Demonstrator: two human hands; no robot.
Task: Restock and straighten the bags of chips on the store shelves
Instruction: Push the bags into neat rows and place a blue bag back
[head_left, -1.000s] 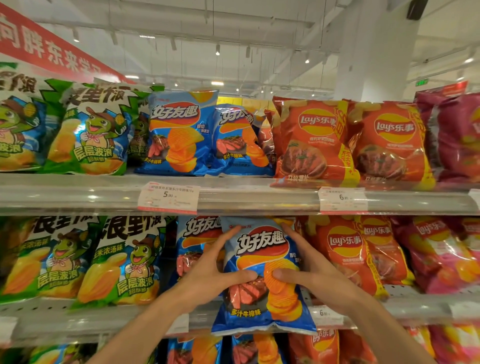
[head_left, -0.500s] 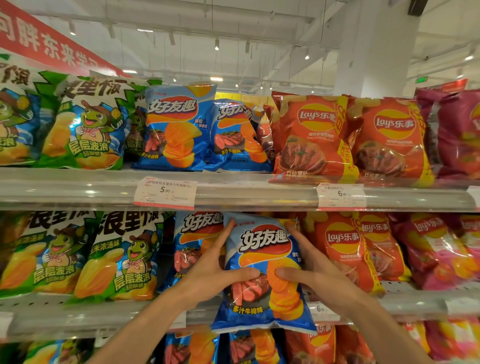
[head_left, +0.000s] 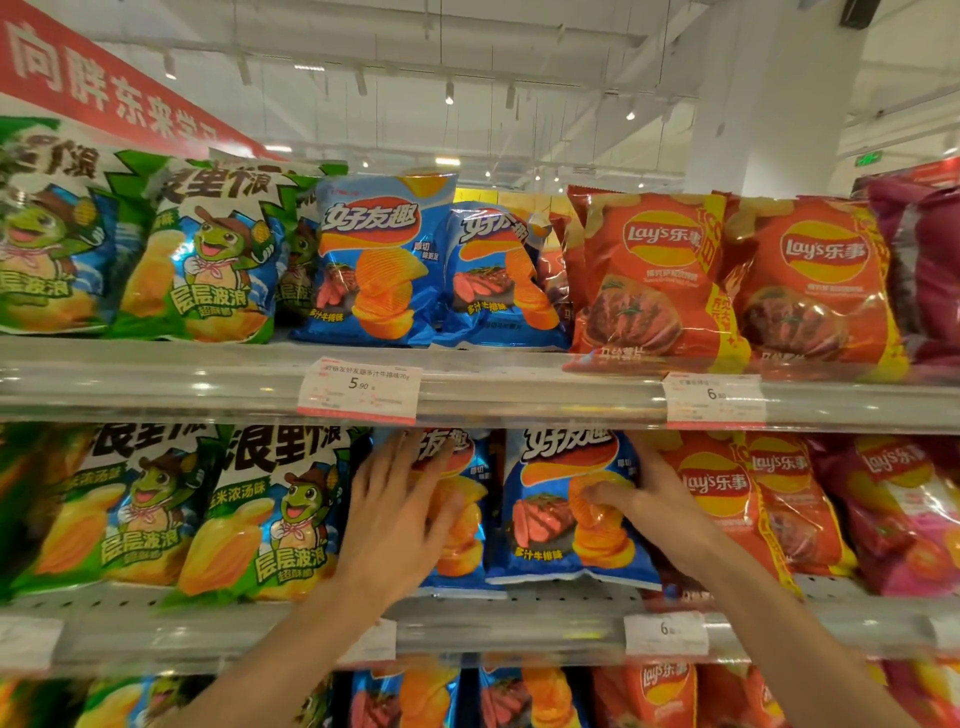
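Head view: left hand (head_left: 400, 512) flat, fingers spread against left blue bag (head_left: 457, 514), gripping nothing; right hand (head_left: 652, 499) clasps right blue bag (head_left: 563, 512), thumb across front.

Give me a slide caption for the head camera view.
Left hand and right hand settle blue chip bags on the middle shelf.

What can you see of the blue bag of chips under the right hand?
The blue bag is glossy foil with a red and orange logo, ridged chips and sliced steak printed on it. It stands upright on the middle shelf, between another blue bag and an orange bag. The right hand grips its right edge.
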